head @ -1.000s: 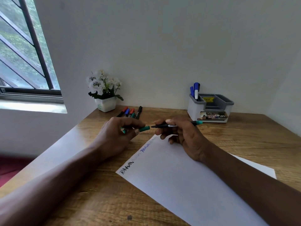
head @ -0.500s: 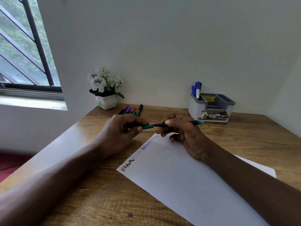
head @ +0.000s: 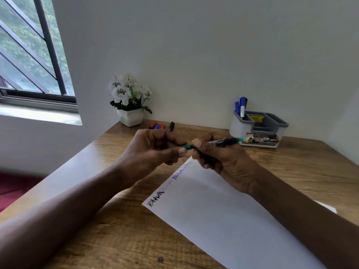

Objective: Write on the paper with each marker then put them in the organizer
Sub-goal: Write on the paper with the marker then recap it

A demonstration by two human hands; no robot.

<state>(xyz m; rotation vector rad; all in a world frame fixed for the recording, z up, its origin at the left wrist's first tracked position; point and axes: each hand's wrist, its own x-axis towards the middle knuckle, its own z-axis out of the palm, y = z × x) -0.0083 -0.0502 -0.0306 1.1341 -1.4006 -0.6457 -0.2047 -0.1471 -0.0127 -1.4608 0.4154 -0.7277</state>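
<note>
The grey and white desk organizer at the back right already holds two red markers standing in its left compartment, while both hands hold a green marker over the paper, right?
Nearly. In the head view, the two markers standing in the left compartment of the grey and white desk organizer are blue, not red. The rest holds: the left hand and right hand hold a green marker over the white paper.

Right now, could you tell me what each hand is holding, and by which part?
The right hand grips the green marker around its barrel. The left hand pinches its green cap at the tip end.
</note>
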